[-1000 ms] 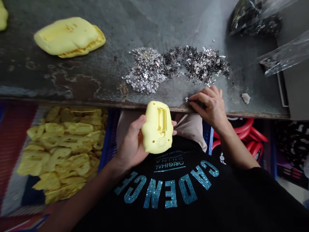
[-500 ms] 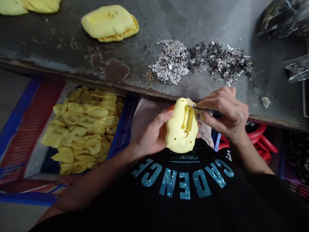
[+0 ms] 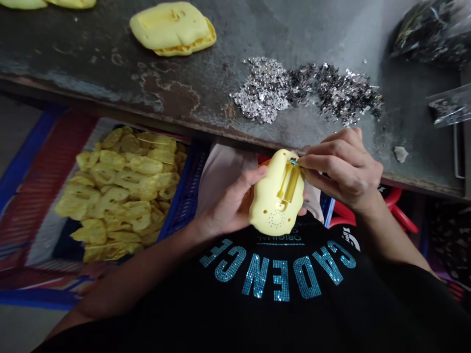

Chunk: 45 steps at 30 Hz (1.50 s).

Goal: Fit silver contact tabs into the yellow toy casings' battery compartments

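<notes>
A pale yellow plastic shell (image 3: pixel 265 203) with an open battery compartment, screw holes and a ring of small speaker holes is held in front of my shirt. My left hand (image 3: pixel 239 201) wraps around its left side, thumb on the face and fingers behind. At the compartment's top end sits a small shiny metal piece (image 3: pixel 293 162). My right hand (image 3: pixel 340 164) is closed in a pinch right beside that piece, fingertips at the shell's upper right edge. What lies between those fingertips is mostly hidden.
On the grey worktop (image 3: pixel 228 29) lie a silver heap of small metal parts (image 3: pixel 263 90), a darker heap (image 3: pixel 340 93) and another yellow shell (image 3: pixel 172 27). Plastic bags of parts (image 3: pixel 434 34) stand at right. Below left, a blue crate (image 3: pixel 184 196) holds yellow plastic parts (image 3: pixel 125 186).
The shell has tilted slightly and shifted a little down. My right fingers have closed in at the compartment's top; a thin dark item visible under them before is now hidden.
</notes>
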Each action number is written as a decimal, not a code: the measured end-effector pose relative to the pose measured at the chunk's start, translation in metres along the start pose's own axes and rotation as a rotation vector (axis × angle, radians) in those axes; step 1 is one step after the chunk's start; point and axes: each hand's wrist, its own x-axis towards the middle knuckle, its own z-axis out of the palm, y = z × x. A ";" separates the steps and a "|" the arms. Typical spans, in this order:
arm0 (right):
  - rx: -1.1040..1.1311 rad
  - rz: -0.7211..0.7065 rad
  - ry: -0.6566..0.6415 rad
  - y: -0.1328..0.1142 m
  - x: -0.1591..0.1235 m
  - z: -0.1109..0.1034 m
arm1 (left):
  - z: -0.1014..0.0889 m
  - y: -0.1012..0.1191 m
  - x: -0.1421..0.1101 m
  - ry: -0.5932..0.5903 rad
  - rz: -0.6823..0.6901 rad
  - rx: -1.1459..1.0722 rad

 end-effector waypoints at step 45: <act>0.244 0.179 0.026 -0.022 0.000 0.008 | 0.007 -0.016 -0.016 0.327 0.444 0.598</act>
